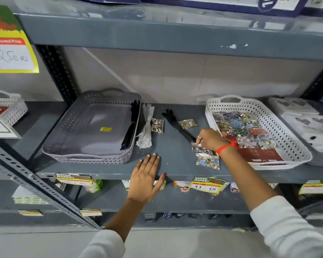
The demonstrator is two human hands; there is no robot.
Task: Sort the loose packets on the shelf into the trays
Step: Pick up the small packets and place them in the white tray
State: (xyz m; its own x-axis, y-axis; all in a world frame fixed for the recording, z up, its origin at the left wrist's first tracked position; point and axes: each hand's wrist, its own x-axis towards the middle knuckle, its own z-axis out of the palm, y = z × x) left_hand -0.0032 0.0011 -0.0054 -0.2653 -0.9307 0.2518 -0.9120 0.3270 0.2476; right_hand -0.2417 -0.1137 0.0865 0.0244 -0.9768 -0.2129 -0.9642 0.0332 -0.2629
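Observation:
On the grey shelf [175, 164] stand a grey tray [73, 131] at the left, holding black zippers [131, 125], and a white tray [280, 131] at the right, full of charm packets [244, 127]. Loose between them lie a white bundle [145, 127], a gold packet [158, 125], another gold packet [187, 124], black zippers [177, 125], a purple charm packet [203, 150] and a blue charm packet [207, 161]. My right hand [210, 139] pinches the top of the purple charm packet. My left hand [146, 178] lies flat on the shelf's front edge, fingers apart.
Another white basket [9, 107] stands at the far left and a stack of white socket boards [306, 123] at the far right. A slotted steel upright [35, 181] runs diagonally at the lower left. Price tags [207, 186] hang along the shelf edge; goods fill the shelf below.

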